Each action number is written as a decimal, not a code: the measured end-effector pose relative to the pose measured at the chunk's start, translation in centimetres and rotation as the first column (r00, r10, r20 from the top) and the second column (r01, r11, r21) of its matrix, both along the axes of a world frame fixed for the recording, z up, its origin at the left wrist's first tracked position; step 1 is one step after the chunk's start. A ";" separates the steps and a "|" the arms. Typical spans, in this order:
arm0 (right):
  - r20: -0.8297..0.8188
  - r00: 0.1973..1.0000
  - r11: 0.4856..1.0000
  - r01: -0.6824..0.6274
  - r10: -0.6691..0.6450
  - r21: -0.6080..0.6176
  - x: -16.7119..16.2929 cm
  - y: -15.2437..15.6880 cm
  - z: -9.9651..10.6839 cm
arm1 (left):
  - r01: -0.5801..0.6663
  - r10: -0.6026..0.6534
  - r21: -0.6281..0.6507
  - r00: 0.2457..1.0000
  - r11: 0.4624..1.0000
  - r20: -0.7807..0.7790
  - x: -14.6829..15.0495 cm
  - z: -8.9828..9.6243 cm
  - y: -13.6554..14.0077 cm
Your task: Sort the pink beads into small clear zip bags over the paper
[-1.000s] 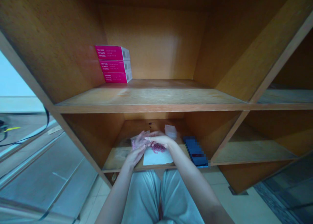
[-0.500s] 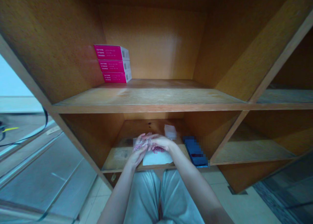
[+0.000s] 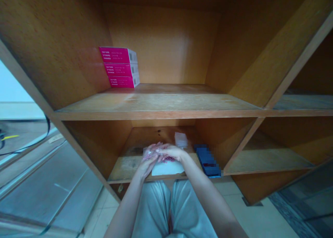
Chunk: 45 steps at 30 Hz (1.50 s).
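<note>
Plastic bag (image 3: 147, 154), clear w/ pink contents: lower ctr of frame, btwn hands. L hand (image 3: 146, 165): fingers curled nearly together, gripping bag. R hand (image 3: 172, 151): fingers bent at bag's right edge; exact gap & hold can't be told. Pink beads (image 3: 170, 159): on white sheet (image 3: 167, 169), partly under R hand. Pink boxes (image 3: 118, 69): stack of 3, upper left.

Head-worn view, facing forward, tilted down

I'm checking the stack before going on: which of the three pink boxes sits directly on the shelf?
The bottom box; it alone rests on the shelf, while the middle box and top box are stacked above it.
</note>
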State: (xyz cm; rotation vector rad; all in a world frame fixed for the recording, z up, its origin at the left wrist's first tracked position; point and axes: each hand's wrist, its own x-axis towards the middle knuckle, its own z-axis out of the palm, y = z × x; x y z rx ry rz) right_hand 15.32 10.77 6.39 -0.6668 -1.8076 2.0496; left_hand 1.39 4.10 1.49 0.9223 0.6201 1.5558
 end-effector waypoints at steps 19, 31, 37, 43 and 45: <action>-0.357 0.420 0.485 0.867 -0.835 -0.116 1.7 0.4 -5.7 | -0.022 0.035 -0.075 0.985 0.997 0.167 -0.2 -0.6 0.1; -0.266 0.378 0.406 0.912 -0.887 -0.060 0.5 0.5 -8.4 | -0.023 0.037 -0.152 0.996 0.988 0.085 0.7 -0.6 0.0; -0.266 0.362 0.402 0.908 -0.893 -0.114 0.4 0.5 -7.7 | -0.022 0.034 -0.181 0.998 0.983 0.061 1.4 -0.3 0.2; -0.243 0.368 0.413 0.894 -0.898 -0.172 0.3 0.8 -8.2 | 0.019 -0.013 -0.170 0.999 0.985 0.034 1.8 -1.0 1.0; -0.255 0.365 0.416 0.889 -0.896 -0.192 0.3 0.9 -8.5 | 0.025 -0.022 -0.163 1.000 0.986 0.021 1.9 -1.3 1.2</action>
